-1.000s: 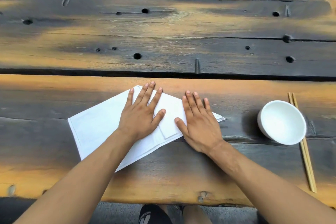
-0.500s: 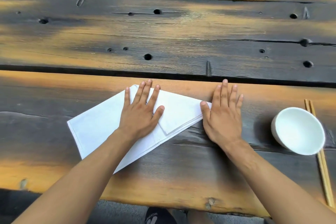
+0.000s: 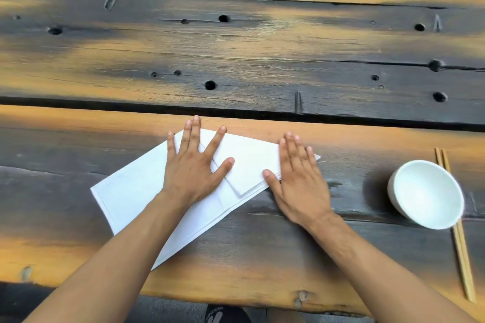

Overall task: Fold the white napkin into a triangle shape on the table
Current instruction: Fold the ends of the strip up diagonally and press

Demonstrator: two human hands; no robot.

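The napkin [image 3: 136,191] lies on the worktop [image 3: 262,270], on the plank nearest the person, well to the left of the bowl [image 3: 426,194]. It is partly folded: one flap is turned over and lies as a smaller layer on the end towards the bowl.

The left hand [image 3: 194,168] lies flat with fingers spread, pressing the napkin's middle and covering the flap's left edge. The right hand [image 3: 296,183] is flat too, fingers straight and close together, over the napkin's right end, with its palm partly on the wood.

The step in hand looks like flattening and creasing the fold just made. The shape is not yet a clean triangle, since the broad left part is unfolded. The next move likely calls for one hand to hold the crease down while the other lifts that left part and brings it across, edges matched.

The napkin's long axis runs diagonally, from low on the left up towards the bowl, and its narrow tip [image 3: 318,157] points that way, showing just past the right fingers.
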